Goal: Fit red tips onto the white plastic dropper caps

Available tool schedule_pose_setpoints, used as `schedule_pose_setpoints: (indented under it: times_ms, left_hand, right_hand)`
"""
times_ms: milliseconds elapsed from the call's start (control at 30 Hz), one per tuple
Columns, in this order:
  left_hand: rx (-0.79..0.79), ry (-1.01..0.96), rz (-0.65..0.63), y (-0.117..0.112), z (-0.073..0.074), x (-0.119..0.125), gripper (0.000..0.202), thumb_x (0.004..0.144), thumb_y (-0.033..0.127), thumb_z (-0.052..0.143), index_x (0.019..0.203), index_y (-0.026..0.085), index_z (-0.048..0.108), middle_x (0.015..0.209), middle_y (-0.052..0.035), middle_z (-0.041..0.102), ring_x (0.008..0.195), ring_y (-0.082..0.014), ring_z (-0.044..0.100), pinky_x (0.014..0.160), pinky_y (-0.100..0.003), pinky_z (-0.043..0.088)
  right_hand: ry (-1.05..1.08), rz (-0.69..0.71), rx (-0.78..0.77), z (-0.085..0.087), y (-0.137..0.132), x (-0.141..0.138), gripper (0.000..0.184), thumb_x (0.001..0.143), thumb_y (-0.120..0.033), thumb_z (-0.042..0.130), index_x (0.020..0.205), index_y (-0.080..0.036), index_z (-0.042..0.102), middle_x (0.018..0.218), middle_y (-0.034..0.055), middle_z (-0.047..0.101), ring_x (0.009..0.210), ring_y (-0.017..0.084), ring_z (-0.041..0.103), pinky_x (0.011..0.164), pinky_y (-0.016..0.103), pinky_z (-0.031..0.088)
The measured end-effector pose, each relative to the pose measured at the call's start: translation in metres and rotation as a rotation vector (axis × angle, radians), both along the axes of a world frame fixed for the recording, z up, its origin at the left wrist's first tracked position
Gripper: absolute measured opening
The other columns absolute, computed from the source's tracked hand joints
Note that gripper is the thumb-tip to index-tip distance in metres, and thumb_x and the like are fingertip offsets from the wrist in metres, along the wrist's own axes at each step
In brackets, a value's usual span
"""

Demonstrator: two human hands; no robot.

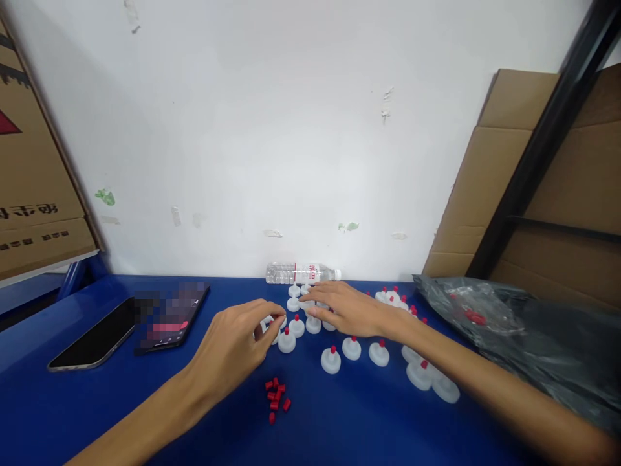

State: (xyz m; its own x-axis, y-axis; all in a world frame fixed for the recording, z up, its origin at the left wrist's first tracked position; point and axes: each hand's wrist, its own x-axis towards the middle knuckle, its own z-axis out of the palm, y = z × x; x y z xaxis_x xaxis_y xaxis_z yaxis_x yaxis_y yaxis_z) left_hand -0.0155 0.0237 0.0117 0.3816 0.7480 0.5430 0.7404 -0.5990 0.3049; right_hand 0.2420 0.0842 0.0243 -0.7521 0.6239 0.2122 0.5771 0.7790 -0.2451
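Observation:
My left hand [245, 329] is in a pinch, thumb and forefinger together beside white nozzle caps at the left of the cluster. What sits between its fingertips, if anything, is too small to make out. Over the middle of the cluster, my right hand [347, 307] reaches left with fingers stretched and apart, partly hiding the white caps under it. In front of the hands stand round white caps with red tips, such as one cap [286, 342] and another cap [330, 360]. Small loose red tips [277, 396] lie in a pile nearer me.
A clear water bottle [281, 273] lies along the white wall. Two phones, a dark phone [94, 336] and a lit phone [177, 317], rest at left. More red-tipped caps [420, 375] stand near my right forearm. A grey plastic bag [524, 336] with red pieces lies at right.

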Motion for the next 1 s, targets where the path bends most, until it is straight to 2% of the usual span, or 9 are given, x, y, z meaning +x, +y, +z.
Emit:
schedule_pose_setpoints:
  times_ms: [100, 200, 367, 500, 567, 667, 733, 900, 1000]
  left_hand:
    - [0.017, 0.005, 0.0, 0.001, -0.001, 0.001, 0.019, 0.098, 0.031, 0.054, 0.1, 0.025, 0.071, 0.086, 0.0035, 0.073, 0.06, -0.0118, 0.063, 0.059, -0.026, 0.044]
    - [0.003, -0.003, 0.003, 0.0, -0.001, 0.0, 0.019, 0.098, 0.031, 0.054, 0.101, 0.025, 0.071, 0.086, 0.0039, 0.073, 0.06, -0.0117, 0.064, 0.057, -0.025, 0.044]
    - [0.014, -0.037, 0.026, 0.002, -0.002, -0.002, 0.022, 0.099, 0.035, 0.053, 0.111, 0.027, 0.07, 0.092, 0.0031, 0.073, 0.061, -0.0115, 0.064, 0.057, -0.024, 0.045]
    - [0.039, -0.051, 0.009, 0.005, -0.003, -0.002, 0.024, 0.102, 0.036, 0.049, 0.108, 0.026, 0.071, 0.094, 0.0019, 0.072, 0.065, -0.012, 0.064, 0.058, -0.024, 0.046]
    - [0.062, -0.046, 0.008, 0.006, -0.003, -0.002, 0.024, 0.102, 0.035, 0.049, 0.108, 0.026, 0.071, 0.093, 0.0016, 0.073, 0.067, -0.0129, 0.065, 0.059, -0.024, 0.046]
    - [0.093, -0.041, 0.001, 0.006, -0.004, -0.002, 0.025, 0.102, 0.035, 0.049, 0.108, 0.025, 0.072, 0.091, 0.0005, 0.074, 0.071, -0.0143, 0.067, 0.057, -0.023, 0.046]
    - [0.103, -0.055, -0.003, 0.005, -0.004, -0.002, 0.025, 0.102, 0.035, 0.05, 0.108, 0.025, 0.072, 0.091, 0.0, 0.075, 0.069, -0.0138, 0.066, 0.056, -0.022, 0.046]
    - [0.115, -0.077, -0.026, 0.003, -0.001, -0.001, 0.025, 0.101, 0.033, 0.052, 0.117, 0.024, 0.07, 0.089, -0.0001, 0.074, 0.059, -0.0111, 0.061, 0.055, -0.022, 0.046]
    - [0.084, -0.103, -0.12, 0.0, 0.002, 0.002, 0.024, 0.102, 0.029, 0.051, 0.115, 0.023, 0.071, 0.09, -0.0009, 0.073, 0.065, -0.0111, 0.065, 0.053, -0.019, 0.046]
  right_hand:
    - [-0.038, -0.015, -0.035, -0.009, 0.001, 0.001, 0.056, 0.105, -0.057, 0.028, 0.151, -0.028, 0.043, 0.159, 0.0075, 0.04, 0.149, 0.033, 0.029, 0.119, 0.058, 0.022]
    - [-0.041, -0.018, -0.042, -0.012, 0.001, 0.002, 0.058, 0.106, -0.056, 0.024, 0.154, -0.028, 0.038, 0.16, 0.0064, 0.037, 0.151, 0.031, 0.024, 0.121, 0.059, 0.019]
    - [0.033, -0.018, 0.024, 0.004, -0.004, -0.001, 0.053, 0.107, -0.051, 0.029, 0.146, -0.024, 0.05, 0.149, 0.0083, 0.053, 0.141, 0.029, 0.043, 0.117, 0.052, 0.03]
    - [0.13, -0.064, 0.13, 0.023, -0.008, -0.001, 0.04, 0.101, -0.051, 0.05, 0.129, -0.024, 0.06, 0.128, 0.0081, 0.066, 0.113, 0.026, 0.063, 0.093, 0.042, 0.05]
    - [0.157, -0.082, 0.195, 0.031, -0.012, -0.001, 0.03, 0.098, -0.044, 0.059, 0.12, -0.023, 0.062, 0.121, 0.0062, 0.067, 0.097, 0.021, 0.066, 0.082, 0.036, 0.052]
    - [0.108, -0.045, 0.222, 0.04, -0.023, -0.002, 0.019, 0.099, -0.032, 0.058, 0.116, -0.025, 0.062, 0.119, 0.0042, 0.067, 0.088, 0.018, 0.066, 0.077, 0.034, 0.051]
    - [0.064, 0.012, 0.18, 0.043, -0.03, -0.004, 0.025, 0.099, -0.027, 0.056, 0.124, -0.026, 0.058, 0.118, 0.0041, 0.067, 0.093, 0.019, 0.065, 0.079, 0.035, 0.051]
    - [0.117, 0.09, 0.085, 0.042, -0.042, -0.009, 0.073, 0.092, -0.013, 0.061, 0.153, -0.029, 0.025, 0.127, 0.0073, 0.064, 0.111, 0.023, 0.061, 0.092, 0.039, 0.052]
    - [0.127, 0.094, 0.097, 0.042, -0.045, -0.011, 0.078, 0.091, -0.009, 0.059, 0.155, -0.032, 0.021, 0.131, 0.0078, 0.061, 0.117, 0.023, 0.059, 0.096, 0.041, 0.052]
